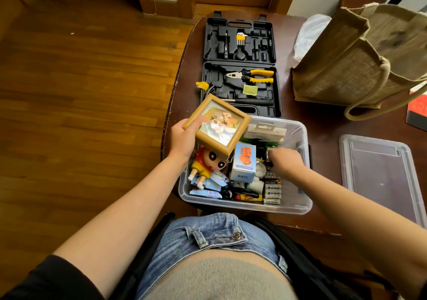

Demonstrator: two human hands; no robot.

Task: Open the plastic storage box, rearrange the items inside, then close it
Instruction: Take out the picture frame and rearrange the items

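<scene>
Tabletop box (302,142) under both hands.

The clear, smooth plastic storage box (302,135) near the table's front edge has faintly frosted walls. Its flat, clear plastic lid (381,174) lies to the right, slightly glossy. The square picture frame of pale matt wood (219,126) has a glazed, reflective front. Far behind, the open black tool case (240,66) is moulded matt plastic. The tan tote bag (351,61) at far right is coarse, rough woven cloth, like jute. The dark brown wooden table (323,124) looks smooth, its edge scuffed. The wooden plank floor (80,91) to the left shines, polished.
</scene>
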